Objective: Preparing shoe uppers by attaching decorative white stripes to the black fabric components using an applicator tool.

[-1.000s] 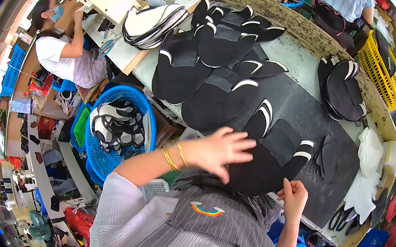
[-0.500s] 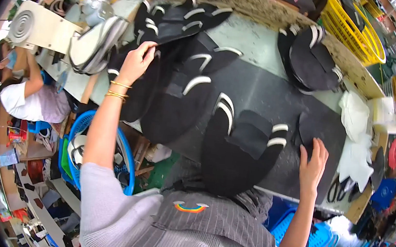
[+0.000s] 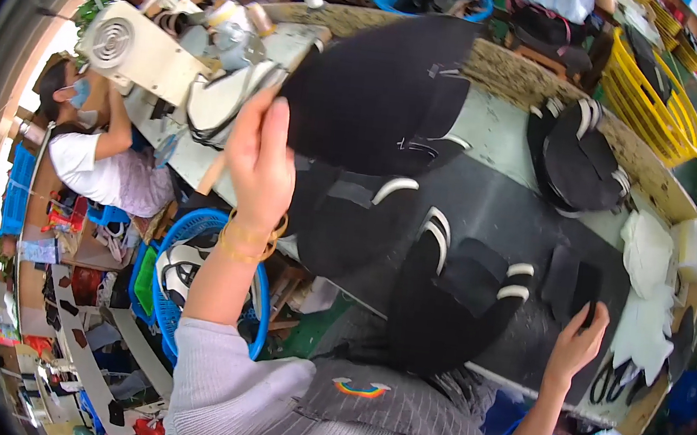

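My left hand [image 3: 262, 165] is raised over the left part of the table, pinching the edge of a large curved black fabric piece [image 3: 367, 91]. Small pale marks show near two of that piece's ends. On the right, my right hand [image 3: 576, 351] grips a small black rectangular piece [image 3: 587, 289] between thumb and fingers, just above the black mat [image 3: 499, 179]. Beside it lies another small dark piece [image 3: 560, 272]. Closest to me, a U-shaped black piece with white strips [image 3: 440, 322] hangs partly over the table's front edge. A similar black piece [image 3: 343, 230] lies left of it, partly covered.
More black white-striped pieces [image 3: 578, 166] are piled at the back right. White sheets [image 3: 649, 256] and black-handled scissors [image 3: 607, 383] lie at the right end. A blue basket [image 3: 184, 306] stands below on the left. A co-worker [image 3: 107, 151] sits beyond a cream machine [image 3: 139, 52].
My left hand has lifted the large black piece off the pile on the left. My right hand has closed on a small black piece from the mat. The whole view has shifted.
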Motion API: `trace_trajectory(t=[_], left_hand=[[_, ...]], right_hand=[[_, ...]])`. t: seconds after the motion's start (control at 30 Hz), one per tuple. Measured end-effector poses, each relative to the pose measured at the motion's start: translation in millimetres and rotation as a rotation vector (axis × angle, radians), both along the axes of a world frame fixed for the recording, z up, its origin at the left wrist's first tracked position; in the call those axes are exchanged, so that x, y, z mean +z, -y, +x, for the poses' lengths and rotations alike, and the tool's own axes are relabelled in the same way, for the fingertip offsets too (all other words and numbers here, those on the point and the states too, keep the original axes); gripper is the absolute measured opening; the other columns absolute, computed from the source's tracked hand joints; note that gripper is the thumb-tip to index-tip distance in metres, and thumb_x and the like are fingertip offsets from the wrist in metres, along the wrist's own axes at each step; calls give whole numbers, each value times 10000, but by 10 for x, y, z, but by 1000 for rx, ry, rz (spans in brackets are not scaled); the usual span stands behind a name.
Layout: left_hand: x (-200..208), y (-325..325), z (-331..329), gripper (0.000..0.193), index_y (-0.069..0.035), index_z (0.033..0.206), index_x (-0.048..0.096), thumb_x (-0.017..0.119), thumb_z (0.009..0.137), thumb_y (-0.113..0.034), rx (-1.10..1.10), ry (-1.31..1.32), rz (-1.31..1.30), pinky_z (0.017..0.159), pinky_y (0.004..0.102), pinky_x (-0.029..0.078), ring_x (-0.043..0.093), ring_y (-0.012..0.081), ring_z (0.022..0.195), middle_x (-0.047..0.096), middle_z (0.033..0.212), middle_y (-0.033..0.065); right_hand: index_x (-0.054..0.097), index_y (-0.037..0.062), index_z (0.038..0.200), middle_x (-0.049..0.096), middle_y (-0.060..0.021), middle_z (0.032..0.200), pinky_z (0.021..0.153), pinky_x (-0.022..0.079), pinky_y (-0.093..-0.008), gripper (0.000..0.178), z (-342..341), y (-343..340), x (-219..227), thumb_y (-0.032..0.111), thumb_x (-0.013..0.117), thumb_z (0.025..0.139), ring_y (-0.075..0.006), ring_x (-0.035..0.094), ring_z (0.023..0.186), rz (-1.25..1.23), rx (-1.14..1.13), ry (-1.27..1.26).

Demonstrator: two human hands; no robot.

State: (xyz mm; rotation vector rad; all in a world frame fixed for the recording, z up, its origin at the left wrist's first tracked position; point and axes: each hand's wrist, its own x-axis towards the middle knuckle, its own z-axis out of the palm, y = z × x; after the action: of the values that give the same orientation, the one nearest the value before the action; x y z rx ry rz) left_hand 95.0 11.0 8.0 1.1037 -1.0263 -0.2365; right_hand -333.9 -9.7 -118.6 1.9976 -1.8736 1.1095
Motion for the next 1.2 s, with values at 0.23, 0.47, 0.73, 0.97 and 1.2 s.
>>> trace_trajectory(t=[0.23,0.47,0.73,0.97,1.2], left_hand=[[-686,-978,-1310,271,8,1002,620,649,787,-153,-799,1191,141,851,334,544,655,261,979,661,1030,146],[-633,-693,-1542,698,-12,1273,486,758,694,-292,-673,778,368,770,325,518,585,263,974,500,1296,126],[-1050,-656,-1487,108,3,1006,613,575,922,-54,-654,-206,789,670,203,485,610,70,785,668,868,55],[-897,-498,-1471,261,-4,1030,625,734,800,-59,-776,178,708,608,201,441,567,84,696,639,882,36],[-1160,-511,-1390,149,30,940,643,625,913,-116,-590,-401,945,573,185,451,544,30,669,614,773,-15]], right_hand=[[624,7,1110,570,65,845,551,274,-152,208,135,-308,452,18,521,929,11,371,650,264,151,665],[555,-13,1165,653,-131,937,752,497,-286,528,503,-536,632,163,769,716,-206,640,883,852,789,546],[671,30,799,518,-69,807,670,442,-319,165,683,-450,322,65,773,674,-215,520,777,795,731,399],[661,25,822,605,-88,1062,788,444,-308,185,837,-168,459,81,779,691,-230,536,885,595,811,360],[574,-20,746,539,-1,580,500,431,-221,230,775,-289,208,144,666,879,-43,545,559,1175,535,821]])
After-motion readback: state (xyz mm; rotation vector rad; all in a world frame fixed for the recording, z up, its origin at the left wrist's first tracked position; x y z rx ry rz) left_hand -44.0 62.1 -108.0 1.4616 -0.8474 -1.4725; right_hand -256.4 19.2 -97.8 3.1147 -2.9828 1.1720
